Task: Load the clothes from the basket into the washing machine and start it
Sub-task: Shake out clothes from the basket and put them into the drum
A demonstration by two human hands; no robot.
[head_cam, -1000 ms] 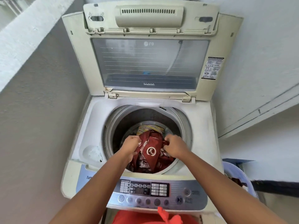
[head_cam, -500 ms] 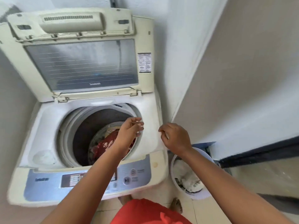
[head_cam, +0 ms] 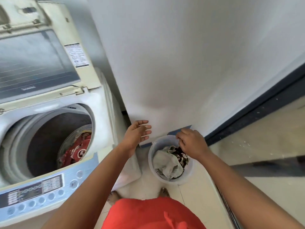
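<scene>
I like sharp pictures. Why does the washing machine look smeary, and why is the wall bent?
Head view: the washing machine is smeared by motion blur; the basket and right hand look sharper; the wide lens bows the wall.

Basket (head_cam: pixel 151 160) on floor right of washing machine (head_cam: pixel 105 103); clothes (head_cam: pixel 166 162) in basket, garment (head_cam: pixel 77 150) in drum.

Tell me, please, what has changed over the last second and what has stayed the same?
Both hands let go of the red cloth in the drum and swung right. The right hand now reaches into the basket onto the dark clothes; the left hand hovers open beside it. The lid stays up.
</scene>
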